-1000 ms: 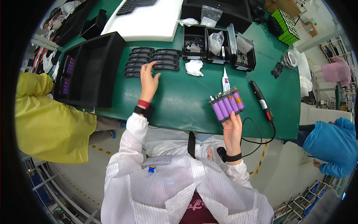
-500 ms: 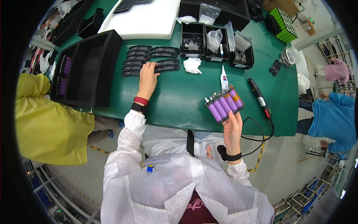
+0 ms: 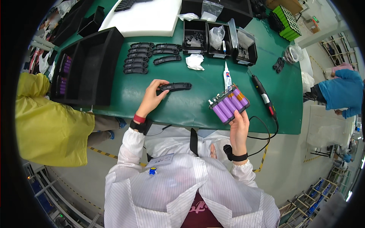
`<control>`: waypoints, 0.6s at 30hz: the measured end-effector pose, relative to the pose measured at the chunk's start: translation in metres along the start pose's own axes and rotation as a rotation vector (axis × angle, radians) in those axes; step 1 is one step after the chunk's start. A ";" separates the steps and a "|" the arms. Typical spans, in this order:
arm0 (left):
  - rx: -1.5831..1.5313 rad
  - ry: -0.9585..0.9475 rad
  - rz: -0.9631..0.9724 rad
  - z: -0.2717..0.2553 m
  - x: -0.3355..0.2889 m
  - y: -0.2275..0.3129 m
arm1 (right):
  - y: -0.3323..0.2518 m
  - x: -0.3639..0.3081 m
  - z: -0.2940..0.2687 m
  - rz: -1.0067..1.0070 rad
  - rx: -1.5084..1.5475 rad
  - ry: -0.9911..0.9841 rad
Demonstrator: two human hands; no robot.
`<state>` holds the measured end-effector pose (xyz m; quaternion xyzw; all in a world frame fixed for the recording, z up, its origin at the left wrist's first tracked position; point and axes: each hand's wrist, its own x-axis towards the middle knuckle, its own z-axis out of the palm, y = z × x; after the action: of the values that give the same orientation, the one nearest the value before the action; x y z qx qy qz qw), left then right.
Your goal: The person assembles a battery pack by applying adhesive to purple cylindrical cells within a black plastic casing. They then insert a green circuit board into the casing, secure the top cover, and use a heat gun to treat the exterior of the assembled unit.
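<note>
Between the thumb and fingers of my left hand is one end of a curved black plastic cover, held above the green table. My right hand grips the lower edge of a battery pack, made of several purple cells in a black frame with orange tape at one end. Similar black covers lie in two columns beyond my left hand. A white glue tube lies just behind the pack. To its right is a black electric screwdriver with a cable.
Small black bins with parts and plastic bags stand at the back. A crumpled white tissue lies before them. A large black divided box holding purple cells is at left, near a person in yellow. White foam lies behind.
My left hand has taken a black cover from the right column and drawn it toward me and to the right. My right hand still holds the battery pack in nearly the same place.
</note>
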<state>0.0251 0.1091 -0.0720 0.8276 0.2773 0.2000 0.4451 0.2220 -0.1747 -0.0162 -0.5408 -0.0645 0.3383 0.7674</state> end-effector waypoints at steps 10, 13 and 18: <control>-1.361 0.199 -0.097 0.013 -0.049 0.048 | -0.041 -0.005 0.016 -0.036 -0.106 -0.074; -1.519 0.192 -0.205 0.026 -0.063 0.066 | -0.055 -0.006 0.019 -0.033 -0.185 -0.155; -1.558 -0.059 -0.360 0.033 -0.076 0.098 | -0.087 -0.010 0.038 -0.051 -0.351 -0.346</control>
<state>0.0130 -0.0040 -0.0124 0.2265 0.1753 0.2394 0.9277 0.2360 -0.1663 0.0782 -0.5979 -0.2664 0.3902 0.6476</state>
